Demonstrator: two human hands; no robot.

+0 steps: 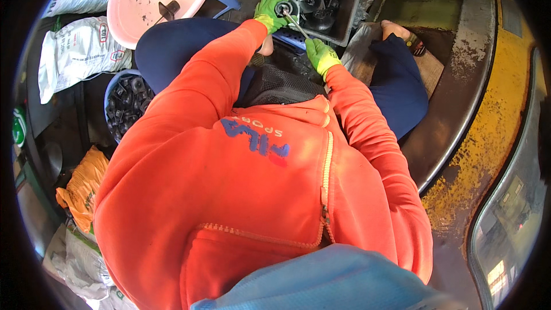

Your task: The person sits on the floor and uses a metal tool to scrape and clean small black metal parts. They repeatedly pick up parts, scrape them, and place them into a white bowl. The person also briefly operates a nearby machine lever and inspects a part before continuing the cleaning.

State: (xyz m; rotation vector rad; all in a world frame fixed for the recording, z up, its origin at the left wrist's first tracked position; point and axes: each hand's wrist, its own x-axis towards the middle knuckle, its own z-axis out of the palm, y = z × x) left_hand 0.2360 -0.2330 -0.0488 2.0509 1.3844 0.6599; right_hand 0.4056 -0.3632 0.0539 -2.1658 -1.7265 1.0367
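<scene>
My left hand (270, 12), in a green and yellow glove, is closed on a small round grey part (283, 9) with a ring-shaped opening. In my right hand (321, 56), gloved alike, is a tool with a slim metal shaft (297, 26); its handle is hidden by the fingers, so its exact kind cannot be told. The shaft slants up to the left, and its tip meets the opening of the grey part. Just beyond the hands stands a dark grey bin (348, 8) holding several black parts (321, 18), one of them round and cup-shaped.
A pink basin (138, 0) with a dark piece and scraps inside is at the far left. Below it are a white sack (80, 51) and a blue tub of black parts (129, 100). An orange bag (86, 183) lies lower left. A rusty yellow metal edge (488, 132) curves along the right.
</scene>
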